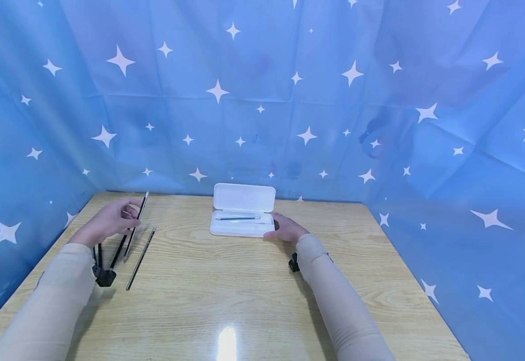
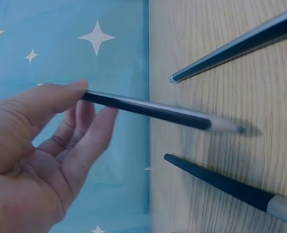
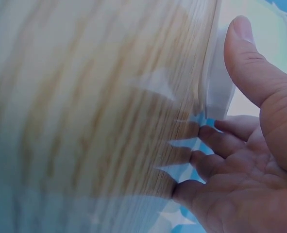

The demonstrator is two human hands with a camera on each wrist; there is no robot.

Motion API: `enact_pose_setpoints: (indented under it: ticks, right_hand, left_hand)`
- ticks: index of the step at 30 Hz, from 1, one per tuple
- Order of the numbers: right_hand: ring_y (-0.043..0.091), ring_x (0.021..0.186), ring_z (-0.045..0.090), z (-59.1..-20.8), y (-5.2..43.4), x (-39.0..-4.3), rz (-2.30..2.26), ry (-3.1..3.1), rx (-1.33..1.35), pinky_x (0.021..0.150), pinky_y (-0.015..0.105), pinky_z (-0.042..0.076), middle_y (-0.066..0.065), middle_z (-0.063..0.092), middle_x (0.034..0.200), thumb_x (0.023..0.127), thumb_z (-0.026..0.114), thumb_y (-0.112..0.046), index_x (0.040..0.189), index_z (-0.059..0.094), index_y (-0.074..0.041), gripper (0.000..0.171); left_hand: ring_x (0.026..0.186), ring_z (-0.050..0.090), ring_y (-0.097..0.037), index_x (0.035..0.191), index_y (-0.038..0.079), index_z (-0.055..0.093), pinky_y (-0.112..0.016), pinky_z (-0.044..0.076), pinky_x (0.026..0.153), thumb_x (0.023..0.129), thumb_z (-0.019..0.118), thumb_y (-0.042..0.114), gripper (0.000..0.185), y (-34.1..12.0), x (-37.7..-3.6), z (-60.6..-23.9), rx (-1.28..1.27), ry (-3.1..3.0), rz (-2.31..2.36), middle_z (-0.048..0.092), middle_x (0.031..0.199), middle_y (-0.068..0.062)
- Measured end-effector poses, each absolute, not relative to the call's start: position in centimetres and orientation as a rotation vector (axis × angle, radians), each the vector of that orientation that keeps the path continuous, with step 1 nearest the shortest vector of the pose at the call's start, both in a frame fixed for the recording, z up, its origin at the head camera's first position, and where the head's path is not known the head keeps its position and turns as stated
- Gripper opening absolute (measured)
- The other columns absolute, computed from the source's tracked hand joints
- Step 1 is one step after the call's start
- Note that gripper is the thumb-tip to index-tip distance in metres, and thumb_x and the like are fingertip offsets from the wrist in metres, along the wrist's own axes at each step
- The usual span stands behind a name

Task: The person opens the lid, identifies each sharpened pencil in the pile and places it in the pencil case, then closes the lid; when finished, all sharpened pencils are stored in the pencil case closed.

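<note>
While pinched between left thumb and fingertips, pen (image 2: 148, 110) sits lifted off the table (image 1: 244, 291), slightly blurred, tip angled toward the wood: dark slim barrel, pale silvery stripe, lighter tapered tip. Judged mid-transfer, pick-up done, carry toward the open white case (image 1: 243, 216) likely next; calls for a level swing rightward and a gentle lay-down alongside the pen already in the tray (image 1: 238, 218). Left hand (image 1: 109, 220) closed lightly on the pen, near the table's left edge. Two more dark pens (image 1: 141, 258) lying just beside. Right hand (image 1: 287, 229) relaxed, fingers resting against the case's right end, gripping nothing. Blue starred cloth (image 1: 262, 90) behind.
</note>
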State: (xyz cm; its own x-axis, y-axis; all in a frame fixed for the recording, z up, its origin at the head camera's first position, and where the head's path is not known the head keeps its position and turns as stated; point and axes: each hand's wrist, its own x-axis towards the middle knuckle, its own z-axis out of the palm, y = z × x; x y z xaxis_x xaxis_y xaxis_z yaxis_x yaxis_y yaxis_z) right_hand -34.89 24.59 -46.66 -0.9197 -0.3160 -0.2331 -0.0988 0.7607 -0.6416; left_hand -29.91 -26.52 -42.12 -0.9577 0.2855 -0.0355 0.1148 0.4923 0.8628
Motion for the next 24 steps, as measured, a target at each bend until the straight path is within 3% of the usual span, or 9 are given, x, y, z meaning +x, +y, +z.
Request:
enact_pose_setpoints:
  ticks: [8, 18, 24]
  right_hand:
    - [0.032, 0.155, 0.014, -46.48, 24.57, -34.83, -0.899, 2.636, -0.317, 0.124, 0.050, 0.018, 0.011, 0.018, 0.168, 0.093, 0.074, -0.040, 0.163, 0.018, -0.014, 0.094]
    - [0.032, 0.155, 0.014, -46.62, 24.67, -34.93, -0.909, 2.634, -0.295, 0.123, 0.051, 0.019, 0.010, 0.018, 0.168, 0.093, 0.074, -0.041, 0.164, 0.018, -0.016, 0.094]
    - [0.033, 0.154, 0.014, -46.67, 24.67, -35.00, -0.925, 2.626, -0.304, 0.123, 0.052, 0.019, 0.011, 0.019, 0.168, 0.093, 0.075, -0.039, 0.163, 0.019, -0.016, 0.093]
  left_hand:
    - [0.091, 0.059, -0.015, 0.145, -0.006, 0.040, -0.040, 0.061, 0.076, 0.096, 0.066, 0.000, 0.056, -26.37, -29.92, -42.14, 0.399, 2.668, 1.501, 0.052, 0.110, -0.020]
    - [0.096, 0.055, -0.006, 0.145, -0.002, 0.043, -0.024, 0.058, 0.076, 0.099, 0.067, 0.010, 0.053, -25.99, -30.32, -42.36, 0.438, 2.828, 1.495, 0.055, 0.115, -0.019]
    - [0.097, 0.055, -0.005, 0.144, -0.003, 0.043, -0.023, 0.059, 0.076, 0.099, 0.066, 0.008, 0.052, -25.81, -30.41, -42.50, 0.447, 2.850, 1.566, 0.055, 0.120, -0.020]
